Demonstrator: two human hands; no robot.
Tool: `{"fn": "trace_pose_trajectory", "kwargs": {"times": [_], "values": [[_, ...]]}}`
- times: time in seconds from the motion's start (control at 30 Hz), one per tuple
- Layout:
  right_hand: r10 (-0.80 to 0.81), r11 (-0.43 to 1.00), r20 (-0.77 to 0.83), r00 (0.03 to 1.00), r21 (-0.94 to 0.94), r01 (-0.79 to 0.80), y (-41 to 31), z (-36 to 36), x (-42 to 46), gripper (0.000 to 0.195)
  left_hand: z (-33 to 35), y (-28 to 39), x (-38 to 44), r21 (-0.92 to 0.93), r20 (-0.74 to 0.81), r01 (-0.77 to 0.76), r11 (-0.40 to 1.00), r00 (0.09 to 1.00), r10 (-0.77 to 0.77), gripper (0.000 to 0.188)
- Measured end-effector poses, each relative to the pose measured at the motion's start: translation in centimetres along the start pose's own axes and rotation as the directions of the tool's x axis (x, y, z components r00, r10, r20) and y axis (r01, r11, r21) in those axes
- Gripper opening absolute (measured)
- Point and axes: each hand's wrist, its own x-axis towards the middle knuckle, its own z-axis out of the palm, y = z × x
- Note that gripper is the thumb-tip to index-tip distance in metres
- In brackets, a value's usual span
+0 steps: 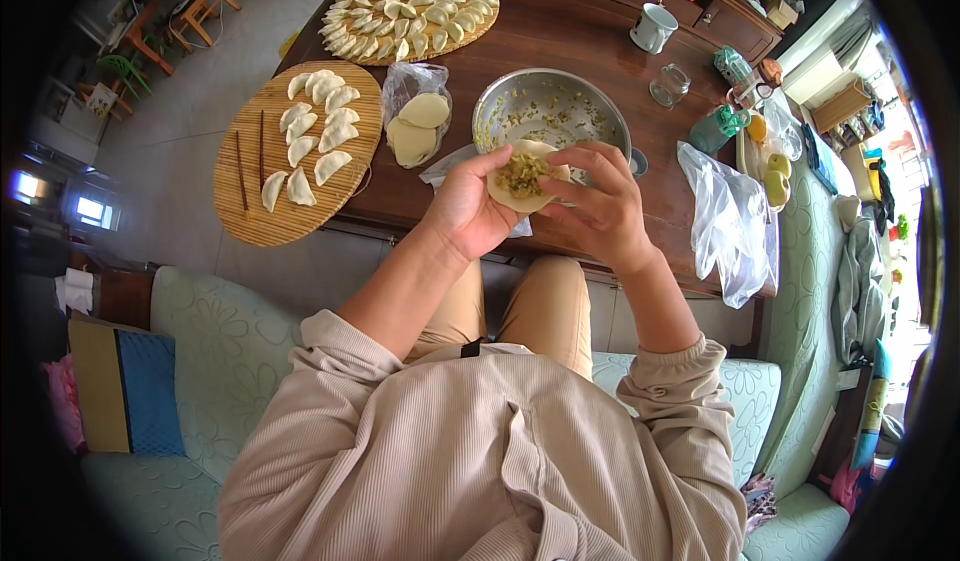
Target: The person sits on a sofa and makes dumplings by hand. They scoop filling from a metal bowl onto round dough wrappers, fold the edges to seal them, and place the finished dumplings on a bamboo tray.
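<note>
A round dumpling wrapper (pixel 516 199) lies across the fingers of my left hand (pixel 474 205), its thumb on the near-left rim. Chopped green-yellow filling (pixel 523 174) sits in the middle of it. My right hand (pixel 606 199) pinches the wrapper's right edge, fingertips touching the filling. Just beyond both hands stands a steel mixing bowl (pixel 551 79) with bits of filling stuck to its inner wall; my hands hide its near side. Left of the bowl, several plain wrappers (pixel 414 143) rest on a clear plastic bag (pixel 415 79).
A round slatted tray (pixel 300 220) with folded dumplings (pixel 339 135) and two chopsticks (pixel 262 148) overhangs the table's left edge. Behind it is a fuller dumpling tray (pixel 480 30). To the right are a white mug (pixel 654 28), a glass jar (pixel 670 85) and a plastic bag (pixel 724 220).
</note>
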Motion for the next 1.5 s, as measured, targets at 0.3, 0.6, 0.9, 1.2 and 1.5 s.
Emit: {"fn": "trace_pose_trajectory", "kwargs": {"times": [0.3, 0.6, 0.9, 1.2, 1.5], "values": [[0.015, 0.998, -0.063, 0.998, 0.064, -0.011, 0.0, 1.3, -0.5, 0.028, -0.3, -0.7, -0.4, -0.041, 0.052, -0.005, 0.999, 0.999, 0.007, 0.038], [0.024, 0.999, -0.055, 0.998, 0.038, -0.022, -0.8, 1.2, -1.0, 0.03, -0.1, -1.3, -0.8, 0.103, -0.022, -0.034, 0.994, 0.999, 0.036, 0.038], [0.068, 0.995, -0.151, 0.986, 0.082, -0.057, -0.6, 2.4, -1.3, 0.025, 0.1, -1.4, -1.3, 0.255, 0.064, -0.07, 0.964, 0.996, 0.056, 0.038], [0.493, 0.842, -0.17, 0.853, 0.34, -0.419, -1.9, 2.5, -1.4, 0.017, 1.3, -2.2, -2.1, 0.406, 0.163, -0.146, 0.902, 0.983, 0.086, 0.043], [0.646, 0.71, -0.065, 0.76, 0.418, -0.567, -2.3, 1.7, -1.2, 0.019, 0.4, -2.3, -2.0, 0.744, 0.191, -0.25, 0.62, 0.968, 0.161, 0.043]]}}
